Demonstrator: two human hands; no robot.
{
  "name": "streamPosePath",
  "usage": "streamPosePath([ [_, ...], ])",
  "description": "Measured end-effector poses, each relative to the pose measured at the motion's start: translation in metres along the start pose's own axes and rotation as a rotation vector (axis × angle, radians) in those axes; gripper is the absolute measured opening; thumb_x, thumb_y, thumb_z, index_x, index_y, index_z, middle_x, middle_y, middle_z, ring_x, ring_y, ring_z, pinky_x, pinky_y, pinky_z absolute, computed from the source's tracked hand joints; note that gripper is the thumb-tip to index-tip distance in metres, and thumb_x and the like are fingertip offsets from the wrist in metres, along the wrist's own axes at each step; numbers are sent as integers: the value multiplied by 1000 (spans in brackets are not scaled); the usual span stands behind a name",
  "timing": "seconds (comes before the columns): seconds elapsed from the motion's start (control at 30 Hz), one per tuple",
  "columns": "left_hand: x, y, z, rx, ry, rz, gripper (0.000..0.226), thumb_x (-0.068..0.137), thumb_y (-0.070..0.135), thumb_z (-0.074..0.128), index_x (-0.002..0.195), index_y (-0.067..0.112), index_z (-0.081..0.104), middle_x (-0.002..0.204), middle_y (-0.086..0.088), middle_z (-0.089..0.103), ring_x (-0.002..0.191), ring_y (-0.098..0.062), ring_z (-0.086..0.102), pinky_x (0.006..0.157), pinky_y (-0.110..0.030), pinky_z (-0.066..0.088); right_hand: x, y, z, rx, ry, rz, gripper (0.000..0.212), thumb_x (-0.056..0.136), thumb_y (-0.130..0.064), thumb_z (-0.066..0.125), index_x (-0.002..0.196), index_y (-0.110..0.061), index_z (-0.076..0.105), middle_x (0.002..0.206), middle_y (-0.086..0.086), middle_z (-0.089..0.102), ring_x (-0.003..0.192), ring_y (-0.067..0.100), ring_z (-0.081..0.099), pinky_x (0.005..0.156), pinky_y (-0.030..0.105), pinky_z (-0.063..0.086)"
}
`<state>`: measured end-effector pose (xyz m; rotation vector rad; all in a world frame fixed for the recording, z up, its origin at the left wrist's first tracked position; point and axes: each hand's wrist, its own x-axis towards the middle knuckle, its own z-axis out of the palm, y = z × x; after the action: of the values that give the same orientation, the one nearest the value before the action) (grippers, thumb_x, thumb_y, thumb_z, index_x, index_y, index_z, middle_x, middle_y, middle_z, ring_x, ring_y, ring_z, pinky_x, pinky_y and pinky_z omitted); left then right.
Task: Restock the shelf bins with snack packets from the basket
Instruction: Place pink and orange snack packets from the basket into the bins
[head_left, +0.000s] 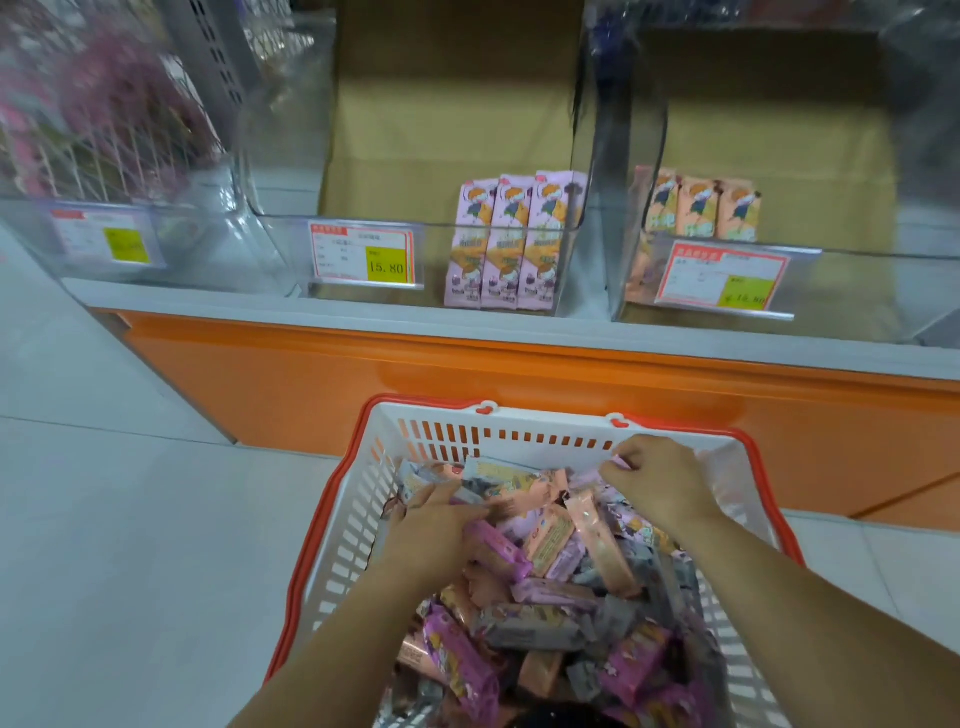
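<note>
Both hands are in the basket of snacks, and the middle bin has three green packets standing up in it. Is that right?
Not quite. The three packets standing in the middle bin are pinkish purple, not green, as the head view shows. The rest is right: the left hand and the right hand, which pinches a pink packet, are both in the basket of snacks.

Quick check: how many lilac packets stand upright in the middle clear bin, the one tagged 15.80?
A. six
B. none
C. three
C: three lilac packets stand side by side at the right end of the middle bin, next to its 15.80 price tag.
</note>
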<state>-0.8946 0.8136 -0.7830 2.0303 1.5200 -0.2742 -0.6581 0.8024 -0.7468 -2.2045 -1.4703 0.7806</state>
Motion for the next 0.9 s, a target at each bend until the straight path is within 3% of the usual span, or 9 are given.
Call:
streamPosePath([
  [0.1, -14, 14, -31, -157, 135, 155, 34, 97, 28, 48, 127, 42, 55, 150, 11, 32, 137, -16, 33, 113, -40, 27, -5, -23, -35, -131, -108, -137, 26, 91, -30, 62, 100, -7, 71, 96, 6, 66, 81, 18, 54, 66, 24, 32],
  [0.17, -28, 28, -52, -321, 204, 236, 32, 97, 23, 51, 126, 35, 58, 140, 10, 45, 123, -14, 49, 102, -27, 38, -11, -46, -60, -184, -164, -212, 33, 92, -34, 59, 80, -6, 68, 73, 5, 56, 76, 25, 57, 58, 26, 31],
  [0.23, -42, 41, -73, -490, 231, 250, 31, 97, 21, 52, 126, 29, 57, 135, 8, 51, 115, -10, 52, 98, -27, 42, -22, -70, -82, -150, -179, -281, 37, 93, -35, 57, 64, -12, 56, 57, -1, 47, 70, 25, 64, 52, 22, 34],
  [0.37, -69, 56, -107, -694, 349, 254, 29, 95, 25, 56, 123, 22, 59, 123, 10, 59, 104, -6, 58, 83, -20, 51, -52, -107, -110, 145, -190, -410, 9, 91, -26, 61, 92, -17, 64, 84, -9, 64, 72, 5, 65, 66, 15, 48],
  [0.43, -81, 54, -121, -750, 432, 247, 32, 94, 28, 57, 125, 25, 57, 124, 12, 58, 109, -4, 56, 85, -14, 47, -64, -110, -115, 283, -140, -452, 10, 88, -20, 66, 96, -25, 63, 102, -9, 65, 90, 6, 64, 80, 23, 50],
  [0.53, -100, 46, -136, -877, 416, 233, 44, 88, 34, 62, 131, 29, 51, 130, 15, 54, 114, -5, 56, 97, -31, 47, -76, -110, -120, 409, -190, -526, 29, 83, -7, 70, 89, -35, 66, 105, -5, 68, 86, 25, 66, 74, 43, 52],
  [0.6, -111, 42, -140, -938, 348, 271, 45, 84, 33, 65, 127, 31, 54, 126, 15, 58, 109, -7, 61, 91, -32, 52, -80, -110, -123, 402, -213, -579, 46, 79, 2, 68, 86, -44, 66, 103, -6, 69, 90, 18, 66, 81, 47, 52],
  [0.7, -119, 45, -142, -986, 354, 316, 36, 81, 26, 68, 115, 31, 61, 115, 10, 66, 99, -13, 67, 83, -33, 55, -82, -114, -119, 366, -164, -659, 42, 74, -2, 66, 86, -42, 64, 103, -7, 63, 104, 14, 61, 90, 39, 48],
  [0.9, -121, 61, -149, -1066, 450, 320, 29, 83, 11, 68, 108, 24, 60, 108, 1, 70, 93, -19, 69, 83, -33, 54, -82, -115, -115, 306, -26, -635, 34, 82, -1, 66, 92, -31, 53, 95, -20, 57, 94, -12, 52, 77, 6, 38],
])
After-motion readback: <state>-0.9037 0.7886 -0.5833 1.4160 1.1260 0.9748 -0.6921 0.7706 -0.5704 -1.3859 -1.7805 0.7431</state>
